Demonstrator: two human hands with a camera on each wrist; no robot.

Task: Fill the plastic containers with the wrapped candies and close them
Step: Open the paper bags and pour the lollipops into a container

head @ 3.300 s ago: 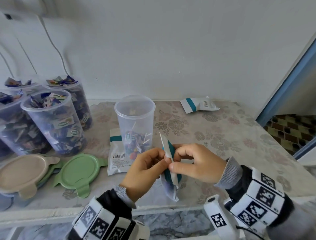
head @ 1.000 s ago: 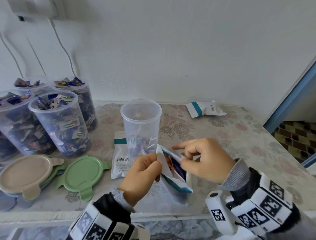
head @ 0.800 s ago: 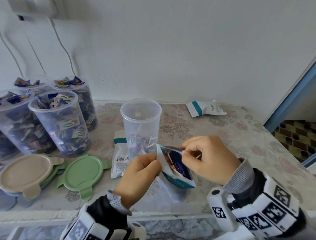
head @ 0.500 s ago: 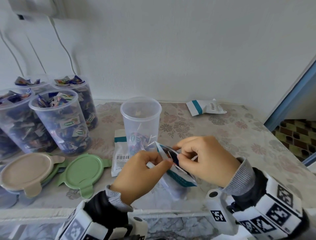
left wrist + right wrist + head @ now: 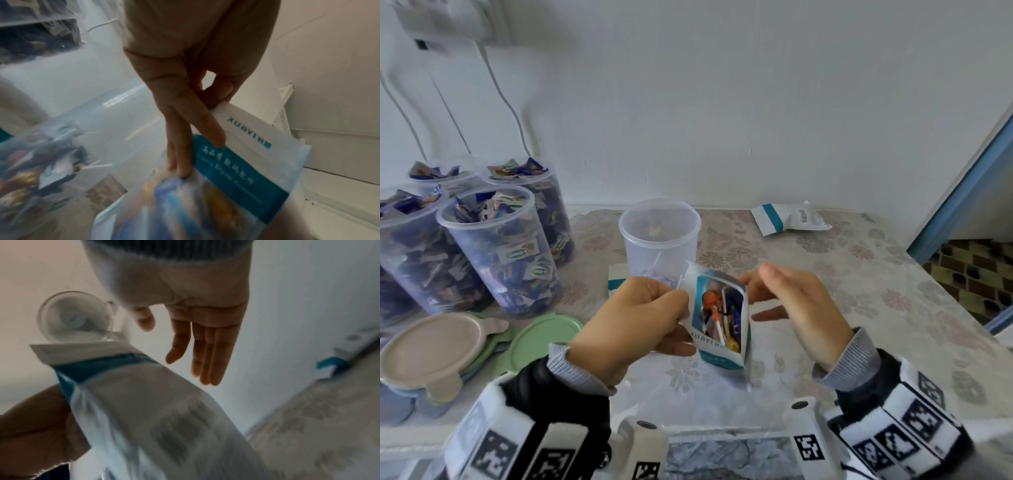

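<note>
A white and teal candy bag (image 5: 719,318) is upright above the table, its top torn open, with wrapped candies showing inside. My left hand (image 5: 678,318) pinches the bag's left edge; the left wrist view shows its fingers (image 5: 197,129) lying on the bag (image 5: 246,154). To the bag's right, my right hand (image 5: 763,294) is open, fingers straight and off the bag (image 5: 154,402), as the right wrist view also shows for this hand (image 5: 205,345). Just behind the bag a clear plastic container (image 5: 659,240) stands open with a few candies at its bottom.
Several clear containers (image 5: 500,253) full of candies stand at the left. In front of them lie a beige lid (image 5: 431,346) and a green lid (image 5: 541,339). A flat bag (image 5: 616,279) lies by the open container, another bag (image 5: 791,219) at the back right.
My right hand has let go of the bag's top and spread its fingers. The bag's mouth now gapes wider, and my left hand alone holds it.
</note>
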